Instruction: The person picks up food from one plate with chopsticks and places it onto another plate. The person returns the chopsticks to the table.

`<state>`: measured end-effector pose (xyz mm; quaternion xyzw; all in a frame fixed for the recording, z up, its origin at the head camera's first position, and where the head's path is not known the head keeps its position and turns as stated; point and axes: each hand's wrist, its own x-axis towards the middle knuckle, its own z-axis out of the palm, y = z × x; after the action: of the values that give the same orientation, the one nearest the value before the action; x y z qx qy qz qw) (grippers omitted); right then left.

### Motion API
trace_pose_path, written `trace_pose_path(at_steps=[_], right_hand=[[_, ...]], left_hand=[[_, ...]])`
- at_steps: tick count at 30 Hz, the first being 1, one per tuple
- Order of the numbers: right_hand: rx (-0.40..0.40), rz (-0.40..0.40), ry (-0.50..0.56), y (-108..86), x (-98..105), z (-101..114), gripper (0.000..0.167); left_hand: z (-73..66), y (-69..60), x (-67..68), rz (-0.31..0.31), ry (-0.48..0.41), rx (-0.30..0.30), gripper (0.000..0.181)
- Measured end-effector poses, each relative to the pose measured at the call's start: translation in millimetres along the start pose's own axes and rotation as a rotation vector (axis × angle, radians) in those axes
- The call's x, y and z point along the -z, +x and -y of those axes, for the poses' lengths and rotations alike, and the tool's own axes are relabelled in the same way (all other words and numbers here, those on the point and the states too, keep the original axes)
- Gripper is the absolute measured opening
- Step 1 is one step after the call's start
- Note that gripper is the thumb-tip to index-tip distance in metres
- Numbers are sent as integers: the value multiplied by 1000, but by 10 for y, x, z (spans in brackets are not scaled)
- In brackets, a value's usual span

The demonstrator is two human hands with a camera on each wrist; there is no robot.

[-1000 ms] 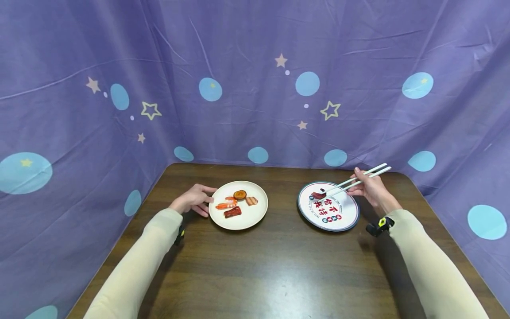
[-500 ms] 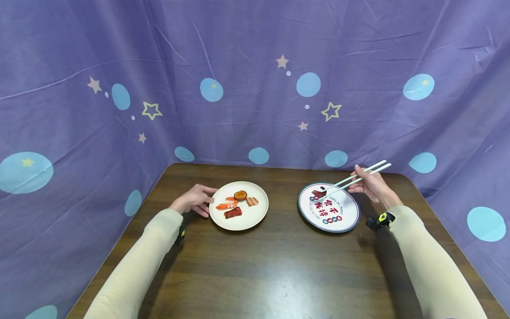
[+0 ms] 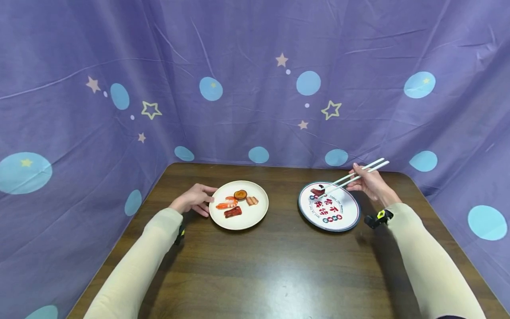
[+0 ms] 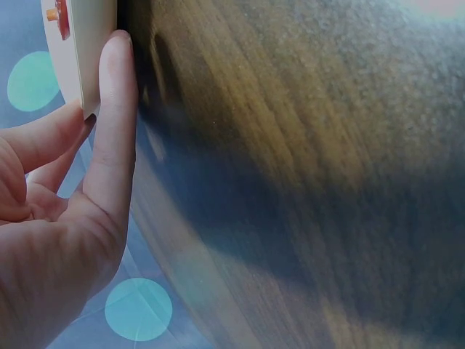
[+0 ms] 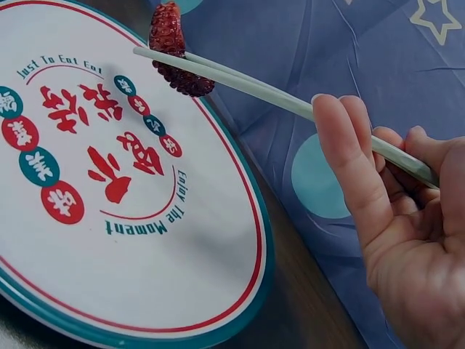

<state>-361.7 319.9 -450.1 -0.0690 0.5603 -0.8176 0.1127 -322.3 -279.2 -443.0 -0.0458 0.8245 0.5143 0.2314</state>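
My left hand (image 3: 193,200) pinches the left rim of a cream plate (image 3: 248,219), thumb on top and a finger along its underside. On that plate lie an orange-and-white shrimp (image 3: 226,204), a round brown slice (image 3: 240,195), a striped meat slice (image 3: 252,201) and a glossy red-brown piece (image 3: 233,212). My right hand (image 3: 371,184) holds a pair of pale chopsticks (image 5: 247,84) over a white, blue-rimmed plate (image 3: 345,204) with red lettering. Between their tips is a dark red, bumpy food piece (image 5: 167,38), at the plate's far left part in the head view.
Both plates stand on a brown wooden table (image 3: 239,270), some distance apart. A purple curtain (image 3: 239,115) with stars and blue dots rises behind the table and along its sides. A black wrist camera (image 3: 378,218) sits at my right cuff.
My right hand and the chopsticks have shifted slightly upward in the head view, and the dark red piece has risen a little with their tips. My left hand stays on the cream plate.
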Motion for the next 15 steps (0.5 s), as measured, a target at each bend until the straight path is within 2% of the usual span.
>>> trace_pose_path(at_steps=[15], right_hand=[[-11,-1,-9,67,-120,-3,37]], left_hand=[[4,-5,-7,2,-7,-9,59]])
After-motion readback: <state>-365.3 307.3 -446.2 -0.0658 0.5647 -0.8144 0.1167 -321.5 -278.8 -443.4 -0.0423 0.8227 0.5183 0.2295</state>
